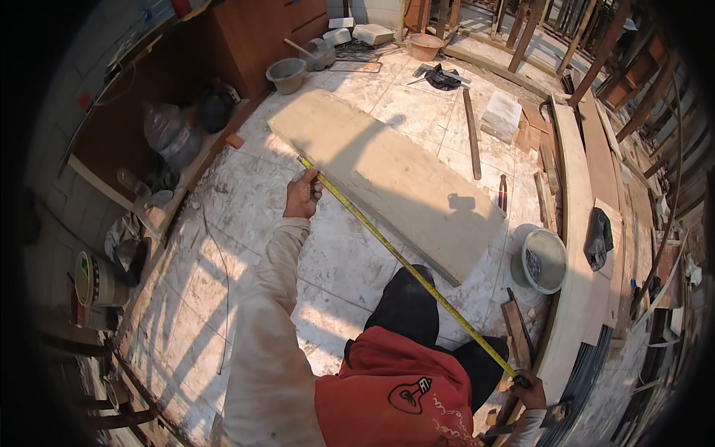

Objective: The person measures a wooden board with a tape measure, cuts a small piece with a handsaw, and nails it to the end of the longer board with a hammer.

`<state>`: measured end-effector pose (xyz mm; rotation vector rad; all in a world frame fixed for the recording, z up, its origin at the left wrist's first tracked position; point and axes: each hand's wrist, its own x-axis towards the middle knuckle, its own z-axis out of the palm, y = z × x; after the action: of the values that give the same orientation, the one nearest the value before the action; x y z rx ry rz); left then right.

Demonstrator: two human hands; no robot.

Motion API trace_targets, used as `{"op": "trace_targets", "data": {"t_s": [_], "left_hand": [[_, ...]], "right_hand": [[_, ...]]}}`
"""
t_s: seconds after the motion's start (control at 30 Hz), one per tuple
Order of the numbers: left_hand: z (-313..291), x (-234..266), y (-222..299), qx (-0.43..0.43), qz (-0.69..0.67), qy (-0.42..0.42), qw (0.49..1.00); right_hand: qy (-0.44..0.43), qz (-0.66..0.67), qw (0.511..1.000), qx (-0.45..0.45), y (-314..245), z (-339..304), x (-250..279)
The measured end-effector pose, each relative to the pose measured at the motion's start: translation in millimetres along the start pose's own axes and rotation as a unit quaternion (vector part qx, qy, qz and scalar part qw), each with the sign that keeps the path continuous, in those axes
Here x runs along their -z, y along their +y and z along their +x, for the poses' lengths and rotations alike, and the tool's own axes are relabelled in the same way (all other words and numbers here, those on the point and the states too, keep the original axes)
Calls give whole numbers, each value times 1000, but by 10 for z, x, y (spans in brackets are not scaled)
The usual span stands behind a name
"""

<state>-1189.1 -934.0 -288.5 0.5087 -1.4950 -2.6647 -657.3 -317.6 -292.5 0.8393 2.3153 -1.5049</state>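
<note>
A yellow tape measure (395, 254) is pulled out in a long straight line across the space before me. Its far end is pinched in my left hand (302, 197), close to the near long edge of a pale rectangular slab (402, 171) lying on the floor. At the lower right, my right hand (530, 390) is closed around the dark tape case (521, 381). Fingers cover most of that case. The blade passes above my dark-trousered legs. Shadows of my arm and head fall on the slab.
A grey bucket (542, 261) stands right of the slab, beside long planks (570, 201). A dark wooden strip (472, 134) and a chisel-like tool (503, 195) lie on the dirty tiles. Basins (287, 75) sit at the back; a wooden cabinet (257, 45) and paint pails (95, 277) line the left.
</note>
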Motion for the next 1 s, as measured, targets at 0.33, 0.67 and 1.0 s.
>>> {"op": "trace_targets", "data": {"t_s": [0.33, 0.67, 1.0], "left_hand": [[-2223, -1003, -1900, 307, 19, -162, 938], [185, -472, -1205, 114, 71, -7, 991], [618, -471, -1180, 107, 72, 35, 991]], "right_hand": [[10, -167, 961, 218, -2029, 985, -1774], [45, -127, 980, 149, -1063, 533, -602], [120, -121, 971, 166, -834, 490, -658]]}}
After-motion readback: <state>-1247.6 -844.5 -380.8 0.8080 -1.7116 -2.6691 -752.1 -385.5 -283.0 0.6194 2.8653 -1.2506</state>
